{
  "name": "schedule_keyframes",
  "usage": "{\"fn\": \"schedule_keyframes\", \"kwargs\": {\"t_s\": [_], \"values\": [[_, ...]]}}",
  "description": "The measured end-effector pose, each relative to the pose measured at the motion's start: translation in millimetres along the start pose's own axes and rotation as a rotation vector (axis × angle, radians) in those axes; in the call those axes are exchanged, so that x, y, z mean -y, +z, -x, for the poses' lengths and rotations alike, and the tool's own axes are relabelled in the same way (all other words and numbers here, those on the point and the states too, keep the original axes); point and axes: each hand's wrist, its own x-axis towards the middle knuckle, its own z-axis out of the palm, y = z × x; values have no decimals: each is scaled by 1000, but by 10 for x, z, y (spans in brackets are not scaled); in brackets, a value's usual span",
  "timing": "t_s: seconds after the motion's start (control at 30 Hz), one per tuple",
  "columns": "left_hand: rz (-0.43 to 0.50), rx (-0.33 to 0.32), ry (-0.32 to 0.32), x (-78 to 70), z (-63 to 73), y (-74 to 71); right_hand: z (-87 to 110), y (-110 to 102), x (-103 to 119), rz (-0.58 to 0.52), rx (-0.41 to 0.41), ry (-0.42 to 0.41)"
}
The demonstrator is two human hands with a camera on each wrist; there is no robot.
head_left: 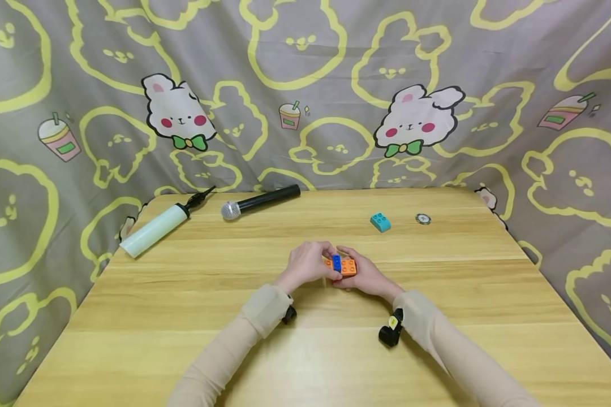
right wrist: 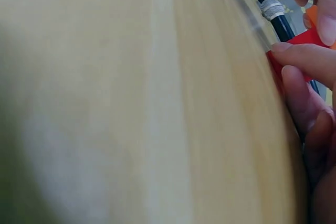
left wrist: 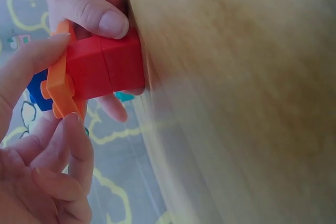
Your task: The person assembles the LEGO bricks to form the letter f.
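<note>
Both hands meet over the middle of the table on a small stack of toy building bricks. Two red bricks [left wrist: 105, 66] form its lower part, down at the tabletop. Across them lies a studded orange brick [head_left: 348, 267], and a blue brick [head_left: 337, 263] sits on top of the orange one. My left hand [head_left: 309, 263] pinches the orange brick between thumb and fingertips. My right hand [head_left: 370, 278] holds the red bricks from the other side, its thumb along them in the left wrist view. In the right wrist view the hands partly cover the stack.
Toward the back right lie a teal brick [head_left: 381, 222] and a round chip [head_left: 423, 219]. A black microphone [head_left: 265, 202] with a silver head and a pale green hand pump [head_left: 158, 229] lie at the back left. Behind the wooden table [head_left: 183, 305] hangs a patterned curtain [head_left: 336, 68].
</note>
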Motion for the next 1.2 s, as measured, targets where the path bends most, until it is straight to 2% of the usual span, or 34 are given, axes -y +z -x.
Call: {"fn": "schedule_keyframes", "kwargs": {"t_s": [0.1, 0.17, 0.3, 0.4, 0.57, 0.67, 0.8, 0.9, 1.0, 1.13, 1.2], "values": [[0, 1, -15, 18, 9, 10, -2, -18, 11, 38, 33, -14], [-2, 2, -26, 25, 16, 14, -9, -56, 11, 39, 86, -22], [-5, 9, -48, 26, 34, 10, -22, -209, 6, -46, 225, 6], [-3, 21, -48, 22, 33, 3, -19, -376, -5, -96, 253, 37], [3, 19, -37, 30, 8, -22, -47, -641, -45, -101, 136, 25], [-3, 24, -36, 29, -8, -45, -105, -757, -96, -148, -4, 41], [-16, 29, -34, 2, -17, -46, -170, -869, -175, -230, -245, 75], [-23, 21, -27, -16, -10, -26, -201, -916, -221, -264, -359, 83], [-24, 19, -25, -21, 7, -15, -232, -940, -252, -235, -366, 114], [-21, 22, -34, -32, 41, -36, -287, -965, -272, -175, -301, 154], [-21, 20, -34, -34, 55, -46, -313, -972, -268, -180, -276, 158]]}}
